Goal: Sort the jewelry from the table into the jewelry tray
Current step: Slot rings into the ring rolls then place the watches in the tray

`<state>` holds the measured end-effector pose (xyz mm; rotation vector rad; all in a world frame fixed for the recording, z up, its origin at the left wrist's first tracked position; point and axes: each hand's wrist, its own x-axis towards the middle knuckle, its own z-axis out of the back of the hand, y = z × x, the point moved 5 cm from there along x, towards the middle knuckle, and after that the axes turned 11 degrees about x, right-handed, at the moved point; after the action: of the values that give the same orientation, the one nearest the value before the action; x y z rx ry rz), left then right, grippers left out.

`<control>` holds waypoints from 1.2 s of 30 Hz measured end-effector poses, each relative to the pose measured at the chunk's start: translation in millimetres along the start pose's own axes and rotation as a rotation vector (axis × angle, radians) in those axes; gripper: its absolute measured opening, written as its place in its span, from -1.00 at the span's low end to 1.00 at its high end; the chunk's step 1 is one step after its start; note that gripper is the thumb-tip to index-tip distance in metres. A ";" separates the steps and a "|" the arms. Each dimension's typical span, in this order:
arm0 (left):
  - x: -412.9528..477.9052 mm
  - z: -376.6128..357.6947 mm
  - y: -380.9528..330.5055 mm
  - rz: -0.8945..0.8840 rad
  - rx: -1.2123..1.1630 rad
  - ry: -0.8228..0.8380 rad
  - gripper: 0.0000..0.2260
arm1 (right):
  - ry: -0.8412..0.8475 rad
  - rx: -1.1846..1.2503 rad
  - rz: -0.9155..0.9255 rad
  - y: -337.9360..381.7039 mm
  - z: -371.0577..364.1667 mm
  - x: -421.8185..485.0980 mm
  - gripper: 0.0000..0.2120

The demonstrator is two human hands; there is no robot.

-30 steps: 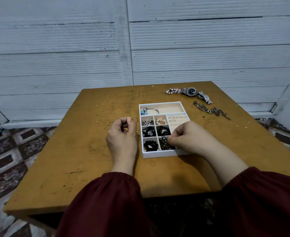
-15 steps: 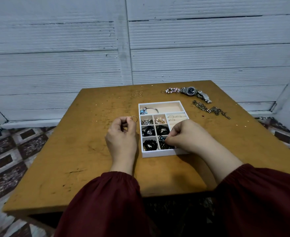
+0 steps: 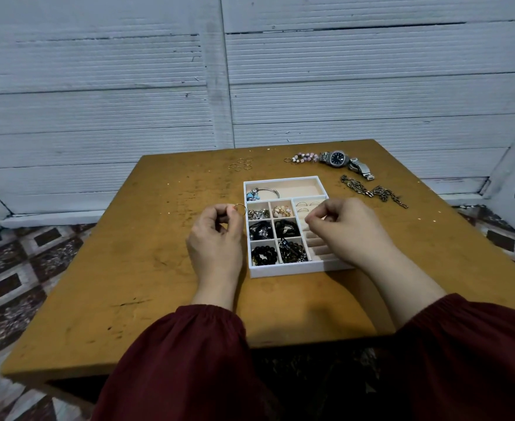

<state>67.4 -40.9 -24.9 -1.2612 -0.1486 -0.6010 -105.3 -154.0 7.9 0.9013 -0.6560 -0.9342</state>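
The white jewelry tray [image 3: 280,272] sits mid-table, and most of its small compartments are filled. Just left of the tray, my left hand [image 3: 216,238] pinches a thin gold ring [image 3: 240,208] between thumb and forefinger. Over the tray's ring-slot section on the right hovers my right hand [image 3: 346,229], fingers curled and fingertips together, with nothing visible in them. Several loose gold rings [image 3: 243,164] lie at the table's far edge. A pink beaded bracelet [image 3: 304,157], a steel watch [image 3: 339,158] and a dark chain [image 3: 373,192] lie at the far right.
The wooden table [image 3: 146,268] stands against a grey panelled wall. A charm bracelet [image 3: 260,193] lies in the tray's long top compartment, and black bead bracelets [image 3: 264,254] fill the near ones. Tiled floor shows at the left and right.
My right hand rose from the tray's near chain compartment and moved back and right over the ring slots. My left hand kept its hold on the gold ring in the same place.
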 end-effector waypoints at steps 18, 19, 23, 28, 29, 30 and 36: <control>-1.4 -38.4 -56.0 -0.313 0.444 0.259 -0.87 | 0.072 -0.621 0.029 -76.7 43.8 14.9 -0.58; -0.7 -44.2 -60.4 -0.338 0.484 0.278 -0.86 | 0.107 -0.629 0.016 -81.1 42.4 16.3 -0.56; 2.5 -67.3 -74.5 -0.429 0.571 0.338 -0.89 | 0.141 -0.626 0.008 -86.4 40.4 19.3 -0.53; 2.8 -97.9 -82.7 -0.565 0.674 0.427 -0.85 | 0.116 -0.618 0.020 -86.4 40.0 19.4 -0.53; 3.2 -102.6 -83.7 -0.586 0.698 0.440 -0.84 | 0.112 -0.617 0.020 -86.5 40.1 19.9 -0.53; 3.7 -106.2 -84.3 -0.604 0.719 0.449 -0.83 | 0.110 -0.615 0.021 -86.5 40.0 20.3 -0.53; 6.8 -116.8 -82.3 -0.659 0.770 0.448 -0.82 | 0.108 -0.592 0.025 -86.9 39.6 20.7 -0.53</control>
<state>6.5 -165.4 10.6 -0.2889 -0.3841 -1.2328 -161.5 -212.3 -46.8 0.4092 -0.2676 -0.9763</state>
